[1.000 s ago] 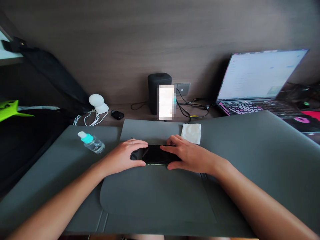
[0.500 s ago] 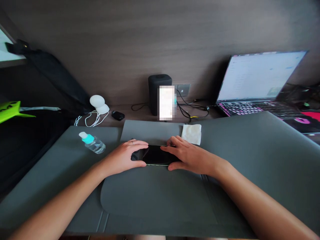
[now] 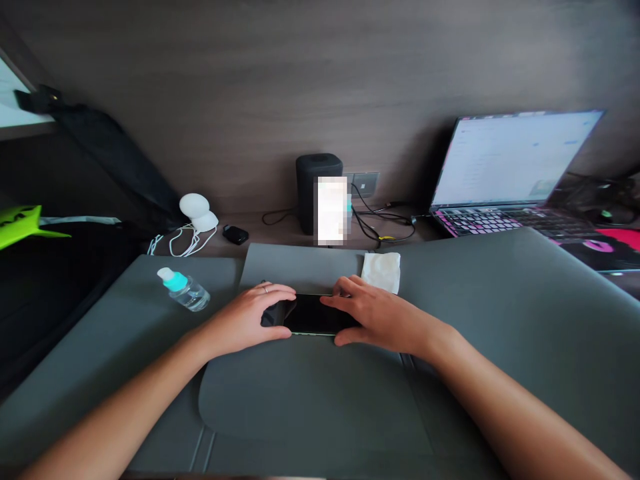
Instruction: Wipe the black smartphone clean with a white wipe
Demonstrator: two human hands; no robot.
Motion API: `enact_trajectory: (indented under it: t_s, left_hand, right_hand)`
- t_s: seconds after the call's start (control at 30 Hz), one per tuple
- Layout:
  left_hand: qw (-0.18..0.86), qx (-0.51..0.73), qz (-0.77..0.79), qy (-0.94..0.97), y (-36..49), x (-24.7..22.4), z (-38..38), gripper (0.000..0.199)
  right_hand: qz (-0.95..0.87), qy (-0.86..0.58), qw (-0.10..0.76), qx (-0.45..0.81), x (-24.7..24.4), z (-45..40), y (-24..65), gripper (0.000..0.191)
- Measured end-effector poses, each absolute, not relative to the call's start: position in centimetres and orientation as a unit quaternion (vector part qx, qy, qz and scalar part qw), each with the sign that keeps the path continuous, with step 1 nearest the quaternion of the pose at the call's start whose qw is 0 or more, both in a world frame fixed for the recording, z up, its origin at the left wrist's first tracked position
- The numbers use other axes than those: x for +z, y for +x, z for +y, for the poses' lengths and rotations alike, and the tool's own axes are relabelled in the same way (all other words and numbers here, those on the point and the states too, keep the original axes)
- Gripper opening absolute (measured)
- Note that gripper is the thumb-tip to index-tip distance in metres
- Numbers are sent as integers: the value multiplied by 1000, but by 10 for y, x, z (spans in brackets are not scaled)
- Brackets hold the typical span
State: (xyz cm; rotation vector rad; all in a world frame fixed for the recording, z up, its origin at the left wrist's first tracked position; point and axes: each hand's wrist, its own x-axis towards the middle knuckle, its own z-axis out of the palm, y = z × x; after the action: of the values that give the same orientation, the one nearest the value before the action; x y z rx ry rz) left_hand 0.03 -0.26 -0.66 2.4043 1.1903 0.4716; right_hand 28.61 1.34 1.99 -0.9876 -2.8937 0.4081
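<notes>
A smartphone (image 3: 313,315) lies lengthwise across the grey mat, its dark screen facing up. My left hand (image 3: 255,313), with a ring on one finger, grips its left end between thumb and fingers at the two long edges. Around the right end, my right hand (image 3: 373,315) holds it the same way, with the index finger on or near the far edge. The hands cover both ends of the phone. Just behind my right hand is a folded white cloth (image 3: 381,269). To the left of my left hand, a clear spray bottle (image 3: 193,293) with a turquoise collar lies on its side.
The grey desk mat (image 3: 315,400) spreads under everything. Along the back stand a black speaker (image 3: 305,193), a blurred-out white item (image 3: 331,212), loose black cables (image 3: 385,223), a white round-headed device (image 3: 197,210) and a small black object (image 3: 235,233). An open laptop (image 3: 515,160) is at the right.
The whole view has shifted slightly, so things appear a little lower. Both hands keep the same hold on the phone.
</notes>
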Motion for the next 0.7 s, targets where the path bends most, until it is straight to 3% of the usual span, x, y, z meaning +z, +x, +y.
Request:
enact_trajectory:
  t_s: [0.13,0.4,0.7]
  left_hand:
    - [214,155,434,862,1,-5,-4,45]
    - [218,143,452,853,3,-3,-5,48]
    - [210,158,449,854,4,-7,-4,50]
  right_hand:
    - [-935,-319,53,144,17,16,288,61]
    - [-934,-312,98,145,16,18,286,22]
    - [-947,-252,147,136,10,12,258,31]
